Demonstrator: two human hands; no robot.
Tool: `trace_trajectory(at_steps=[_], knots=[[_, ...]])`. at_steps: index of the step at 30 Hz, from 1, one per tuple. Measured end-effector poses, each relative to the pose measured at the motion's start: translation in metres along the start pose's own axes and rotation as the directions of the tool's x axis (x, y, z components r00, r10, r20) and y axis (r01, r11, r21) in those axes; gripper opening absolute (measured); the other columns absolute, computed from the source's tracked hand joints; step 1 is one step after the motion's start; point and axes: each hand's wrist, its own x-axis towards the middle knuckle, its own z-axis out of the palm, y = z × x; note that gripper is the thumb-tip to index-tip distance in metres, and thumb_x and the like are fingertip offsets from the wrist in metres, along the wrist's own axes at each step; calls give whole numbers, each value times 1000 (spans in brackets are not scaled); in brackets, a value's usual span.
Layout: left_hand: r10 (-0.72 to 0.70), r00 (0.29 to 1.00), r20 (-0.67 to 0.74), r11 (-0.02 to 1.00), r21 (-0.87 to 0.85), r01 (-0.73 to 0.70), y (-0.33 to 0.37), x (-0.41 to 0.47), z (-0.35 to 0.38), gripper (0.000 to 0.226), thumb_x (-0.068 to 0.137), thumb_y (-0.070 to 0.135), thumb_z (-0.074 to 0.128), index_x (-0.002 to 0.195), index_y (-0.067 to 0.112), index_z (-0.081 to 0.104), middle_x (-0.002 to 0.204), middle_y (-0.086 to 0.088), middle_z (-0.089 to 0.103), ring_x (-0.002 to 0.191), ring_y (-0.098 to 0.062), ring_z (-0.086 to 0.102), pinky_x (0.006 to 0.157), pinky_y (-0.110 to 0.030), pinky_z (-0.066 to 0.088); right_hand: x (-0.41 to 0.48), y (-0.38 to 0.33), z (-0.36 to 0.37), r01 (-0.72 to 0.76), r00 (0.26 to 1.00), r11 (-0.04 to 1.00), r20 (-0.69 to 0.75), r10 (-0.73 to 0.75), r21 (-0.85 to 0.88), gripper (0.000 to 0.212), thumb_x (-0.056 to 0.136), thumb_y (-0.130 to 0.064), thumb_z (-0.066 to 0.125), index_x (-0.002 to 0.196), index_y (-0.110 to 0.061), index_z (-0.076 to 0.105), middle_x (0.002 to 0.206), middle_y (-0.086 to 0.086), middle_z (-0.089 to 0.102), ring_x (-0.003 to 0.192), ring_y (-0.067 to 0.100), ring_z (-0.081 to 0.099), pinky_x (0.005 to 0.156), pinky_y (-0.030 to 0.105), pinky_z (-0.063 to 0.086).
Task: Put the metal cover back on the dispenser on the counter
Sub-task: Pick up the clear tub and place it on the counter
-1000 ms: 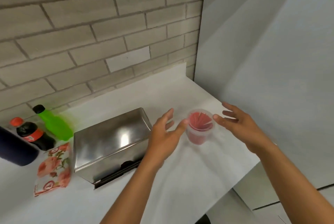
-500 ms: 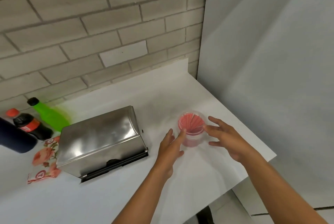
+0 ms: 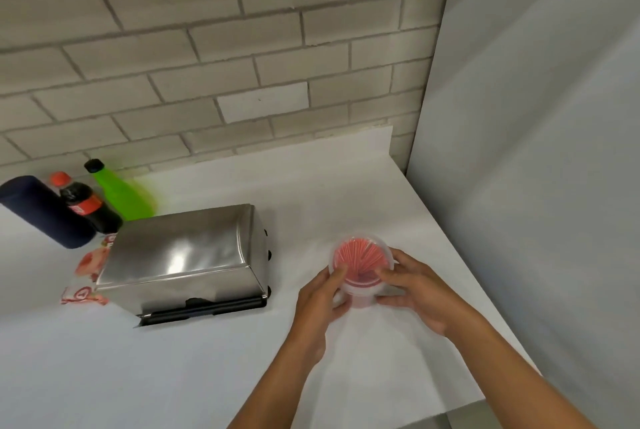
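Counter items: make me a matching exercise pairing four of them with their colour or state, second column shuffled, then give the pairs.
Things:
1. clear cup of red straws
2. metal dispenser
3. cola bottle
4. green bottle

States:
A. black cap
B. held between left hand and right hand
C. red cap
D. shiny cover, standing on the white counter

Pairs: 1-B, 2-D, 3-C, 4-A
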Motion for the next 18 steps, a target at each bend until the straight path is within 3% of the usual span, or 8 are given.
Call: trace_trajectory(at_steps=[6, 18], knots=[[8, 999, -32, 999, -33, -9, 6, 9, 10, 43, 97, 55, 69, 130, 29, 77, 128, 5, 80, 122, -11, 73, 108, -41, 58, 20, -3, -14, -10, 999, 1000, 35, 9, 17, 43, 91, -36, 79, 132, -34, 69, 134, 2, 73, 123, 24, 70, 106, 54, 54], [10, 999, -38, 998, -62, -13, 23, 49, 23, 41, 101, 49, 67, 130, 23, 78, 127, 0, 81, 123, -17, 73, 104, -40, 60, 62, -23, -33, -25, 999, 996, 28, 23, 81, 41, 94, -27, 78, 134, -26, 68, 130, 6, 75, 117, 26, 73, 96, 48, 61]])
